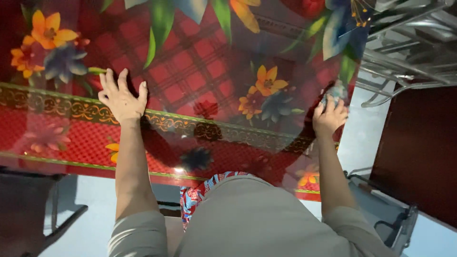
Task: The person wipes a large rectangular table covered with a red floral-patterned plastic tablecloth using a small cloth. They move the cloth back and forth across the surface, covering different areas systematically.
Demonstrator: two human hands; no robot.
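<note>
My left hand lies flat, fingers spread, on a glossy table covered by a red plaid cloth with printed flowers. It holds nothing. Near the table's right edge my right hand is closed on a small crumpled blue-white cloth and presses it against the surface. A patterned gold border band runs across the cloth just below my left hand.
A metal wire rack stands past the table's right edge. A dark brown panel is at the right. A dark chair sits at lower left on the pale floor.
</note>
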